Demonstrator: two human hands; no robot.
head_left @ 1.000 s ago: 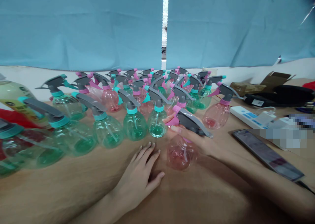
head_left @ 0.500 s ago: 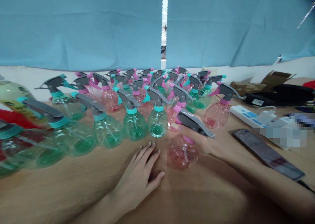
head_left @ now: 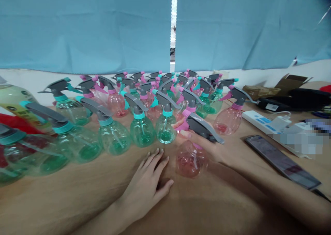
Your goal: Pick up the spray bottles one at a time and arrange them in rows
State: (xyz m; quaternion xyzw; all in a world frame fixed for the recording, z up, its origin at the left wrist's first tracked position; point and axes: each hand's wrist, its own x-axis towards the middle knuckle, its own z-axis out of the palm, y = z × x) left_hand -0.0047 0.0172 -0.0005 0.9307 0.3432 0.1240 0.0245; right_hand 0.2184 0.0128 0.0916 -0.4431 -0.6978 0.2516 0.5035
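Observation:
My left hand point(head_left: 146, 185) lies flat on the wooden tabletop, fingers spread, holding nothing. Just right of it stands a pink spray bottle point(head_left: 189, 164) with a grey-and-pink spray head. My right hand point(head_left: 207, 145) is wrapped around that bottle's neck, below the grey lever, with fingertips by the pink trigger; part of the grip is hidden behind the head. Beyond my left fingertips are a green spray bottle point(head_left: 165, 130) and another green spray bottle point(head_left: 142, 131). A second pink spray bottle point(head_left: 227, 120) stands behind my right hand.
Several more green and pink spray bottles crowd the table's back and left. A large yellowish bottle point(head_left: 18, 100) is at far left. On the right lie a phone point(head_left: 281, 162), a white power strip point(head_left: 261, 122) and an open cardboard box point(head_left: 291, 85). A blue curtain point(head_left: 103, 28) hangs behind.
My right fingers have shifted slightly at the pink trigger, and the spray head has moved a touch left. My left hand stays in place.

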